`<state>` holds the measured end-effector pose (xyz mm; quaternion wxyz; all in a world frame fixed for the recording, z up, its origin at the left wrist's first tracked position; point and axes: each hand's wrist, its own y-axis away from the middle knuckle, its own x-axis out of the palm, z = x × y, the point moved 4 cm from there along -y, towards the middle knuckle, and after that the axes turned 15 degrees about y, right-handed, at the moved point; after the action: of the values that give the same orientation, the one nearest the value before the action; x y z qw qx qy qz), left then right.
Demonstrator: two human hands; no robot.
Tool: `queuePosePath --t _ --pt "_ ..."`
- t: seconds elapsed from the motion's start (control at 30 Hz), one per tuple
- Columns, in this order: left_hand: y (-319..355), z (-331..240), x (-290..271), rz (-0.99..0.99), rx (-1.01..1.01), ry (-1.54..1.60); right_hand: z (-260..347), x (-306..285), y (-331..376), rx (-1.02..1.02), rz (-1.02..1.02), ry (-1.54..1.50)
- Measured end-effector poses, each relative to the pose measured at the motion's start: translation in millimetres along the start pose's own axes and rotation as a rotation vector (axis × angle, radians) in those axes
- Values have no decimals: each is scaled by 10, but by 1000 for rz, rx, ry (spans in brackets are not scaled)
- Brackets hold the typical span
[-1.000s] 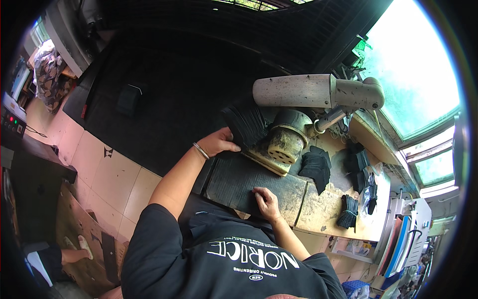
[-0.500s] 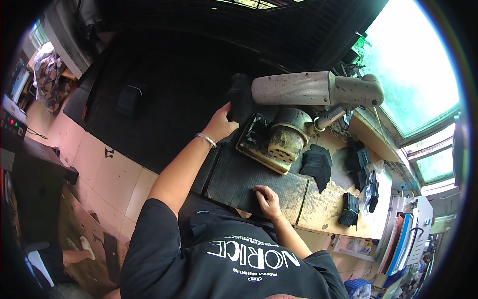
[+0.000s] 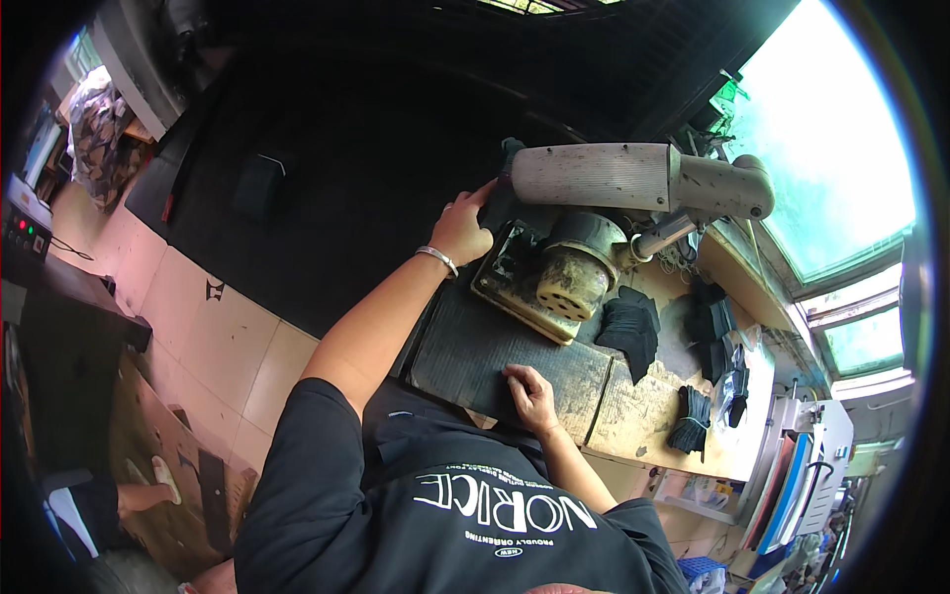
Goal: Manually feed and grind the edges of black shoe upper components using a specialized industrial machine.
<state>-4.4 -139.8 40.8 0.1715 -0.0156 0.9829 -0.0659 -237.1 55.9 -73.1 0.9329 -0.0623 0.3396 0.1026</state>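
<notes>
Bag (image 3: 728,408), clear, with dark pieces (image 3: 740,398); right hand (image 3: 532,398) well apart

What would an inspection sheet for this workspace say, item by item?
Surface: worktop worn and stained, darker towards the left.
Job's things: stained machine with ribbed grey arm; black flat pieces stacked to its right.
Clutter: clear plastic bag beside bundled black strips.
Hands: left hand by the arm's left end, hold unclear; right hand on the worktop.
Cables: thin cord at far left.
Surroundings: bright window at right, tiled floor at left.
</notes>
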Motion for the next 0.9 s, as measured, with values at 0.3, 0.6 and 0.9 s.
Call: queuePosePath --t 0.3,0.6,0.9 --pt "112 40 -18 4 58 9 -27 9 1 -7 -9 10" --pt "230 41 -41 2 75 28 8 -6 -7 -13 -8 22" --pt "333 38 -79 3 90 50 5 -1 -6 -14 -12 19"
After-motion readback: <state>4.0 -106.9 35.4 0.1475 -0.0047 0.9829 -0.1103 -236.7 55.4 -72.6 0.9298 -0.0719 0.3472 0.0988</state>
